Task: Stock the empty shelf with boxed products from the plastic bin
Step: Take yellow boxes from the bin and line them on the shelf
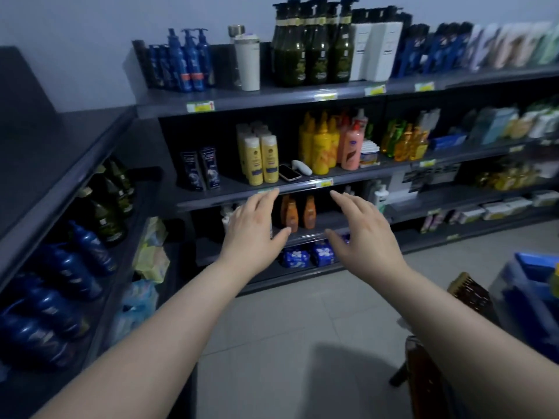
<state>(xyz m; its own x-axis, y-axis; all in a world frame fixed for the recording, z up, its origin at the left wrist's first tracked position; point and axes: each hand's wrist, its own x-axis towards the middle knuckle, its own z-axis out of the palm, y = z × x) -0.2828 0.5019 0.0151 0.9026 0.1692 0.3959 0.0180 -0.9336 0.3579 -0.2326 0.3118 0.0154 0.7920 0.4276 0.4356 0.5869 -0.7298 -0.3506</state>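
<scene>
text | "Clear" on 2 dark bottles [199, 170] | shelf-edge price tags [199, 106]: too blurred to read

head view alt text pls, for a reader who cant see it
Two bare arms reach forward, left hand and right hand open and empty, toward dark store shelves stocked with bottles. A phone lies on the middle shelf beside yellow bottles; a blue bin shows at the lower right edge.

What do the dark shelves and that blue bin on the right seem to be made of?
Dark shelves: probably painted metal, matte grey, judging by the thin flat edges. Blue bin: likely moulded plastic, slightly glossy; it is blurred, so unsure.
</scene>
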